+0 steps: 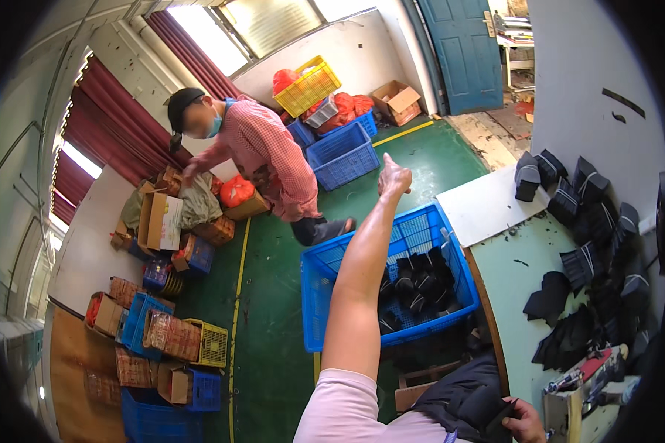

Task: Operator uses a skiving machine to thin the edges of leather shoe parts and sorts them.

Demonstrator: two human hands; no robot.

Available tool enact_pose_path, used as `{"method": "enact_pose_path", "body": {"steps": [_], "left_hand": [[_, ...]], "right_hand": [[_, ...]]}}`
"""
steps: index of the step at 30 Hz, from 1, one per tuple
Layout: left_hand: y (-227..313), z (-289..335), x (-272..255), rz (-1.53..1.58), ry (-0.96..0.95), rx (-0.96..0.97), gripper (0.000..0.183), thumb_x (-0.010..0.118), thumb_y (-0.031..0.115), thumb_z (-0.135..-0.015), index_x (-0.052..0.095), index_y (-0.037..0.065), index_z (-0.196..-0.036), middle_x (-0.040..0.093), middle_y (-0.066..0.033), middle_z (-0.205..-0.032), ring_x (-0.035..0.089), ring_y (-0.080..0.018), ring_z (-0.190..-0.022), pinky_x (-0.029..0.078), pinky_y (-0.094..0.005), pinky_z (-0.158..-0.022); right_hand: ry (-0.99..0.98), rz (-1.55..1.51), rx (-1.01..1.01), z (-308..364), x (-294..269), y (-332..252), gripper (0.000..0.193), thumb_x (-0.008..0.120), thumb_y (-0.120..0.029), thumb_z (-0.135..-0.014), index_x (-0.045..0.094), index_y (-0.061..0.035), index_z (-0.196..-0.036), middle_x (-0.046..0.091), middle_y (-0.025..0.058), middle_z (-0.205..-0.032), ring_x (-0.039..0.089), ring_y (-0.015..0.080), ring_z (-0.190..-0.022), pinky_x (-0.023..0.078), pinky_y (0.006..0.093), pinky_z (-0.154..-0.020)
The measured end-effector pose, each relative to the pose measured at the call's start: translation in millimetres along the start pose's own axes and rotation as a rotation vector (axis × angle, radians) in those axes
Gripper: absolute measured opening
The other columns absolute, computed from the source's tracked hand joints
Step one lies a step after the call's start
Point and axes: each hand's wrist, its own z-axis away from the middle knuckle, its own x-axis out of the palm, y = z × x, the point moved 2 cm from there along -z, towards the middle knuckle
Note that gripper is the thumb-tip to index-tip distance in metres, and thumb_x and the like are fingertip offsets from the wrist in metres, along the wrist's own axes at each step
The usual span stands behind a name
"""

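My left hand is stretched far forward over the blue crate with one finger pointing out and the others curled; it holds nothing. Under my left forearm stands a blue plastic crate with several tied bundles of black fabric pieces in it. At the lower right, my right hand grips the edge of a black fabric piece, thumb and fingers closed on it. More black fabric lies across my lap, beside the table.
On the right, a pale green table bears several black bundles against the wall. A person in a red checked shirt bends over boxes and sacks at the left. Blue crates stand farther back, near a blue door.
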Motion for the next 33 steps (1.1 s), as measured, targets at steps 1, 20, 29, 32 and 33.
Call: {"method": "enact_pose_path", "body": {"steps": [1,20,29,32,33], "left_hand": [[-1,1,-8,-0.001,0.012,-0.008,0.085,0.054,0.016,-0.082,0.013,0.011,-0.156,0.071,-0.0127,-0.072,0.072,-0.0266,-0.079,0.051,-0.0400,-0.085],[-12,-13,-25,-0.125,0.027,-0.016,0.080,0.052,0.014,-0.082,0.020,0.023,-0.156,0.073,-0.0135,-0.086,0.072,-0.0231,-0.068,0.053,-0.0405,-0.083],[4,-19,7,-0.179,-0.045,0.035,0.081,0.052,0.018,-0.083,0.018,0.025,-0.157,0.073,-0.0091,-0.073,0.072,-0.0220,-0.087,0.050,-0.0374,-0.088],[5,-16,9,-0.175,-0.058,0.023,0.081,0.051,0.019,-0.084,0.018,0.026,-0.157,0.073,-0.0092,-0.074,0.072,-0.0224,-0.090,0.049,-0.0380,-0.090],[5,-16,9,-0.174,-0.060,0.029,0.081,0.051,0.019,-0.084,0.018,0.026,-0.157,0.073,-0.0094,-0.074,0.072,-0.0224,-0.090,0.049,-0.0382,-0.090]], "right_hand": [[0.006,0.025,0.020,-3,1,-5,0.055,0.068,-0.015,-0.086,0.051,-0.0048,-0.138,0.058,0.0109,-0.127,0.052,0.0260,-0.119,0.039,0.0371,-0.103],[-0.162,-0.220,-0.041,4,35,-42,0.071,0.074,-0.028,-0.079,0.049,-0.0036,-0.141,0.055,0.0084,-0.136,0.048,0.0223,-0.126,0.033,0.0359,-0.110],[-0.137,-0.231,-0.100,-1,27,-17,0.071,0.073,-0.025,-0.080,0.047,-0.0008,-0.141,0.056,0.0076,-0.133,0.049,0.0207,-0.125,0.035,0.0338,-0.108],[-0.129,-0.184,-0.097,-3,27,-18,0.070,0.071,-0.022,-0.080,0.046,-0.0005,-0.142,0.055,0.0079,-0.133,0.049,0.0208,-0.124,0.035,0.0337,-0.108],[-0.135,-0.181,-0.094,-4,27,-18,0.070,0.071,-0.022,-0.080,0.046,-0.0005,-0.142,0.055,0.0079,-0.133,0.049,0.0208,-0.124,0.035,0.0337,-0.108]]}}
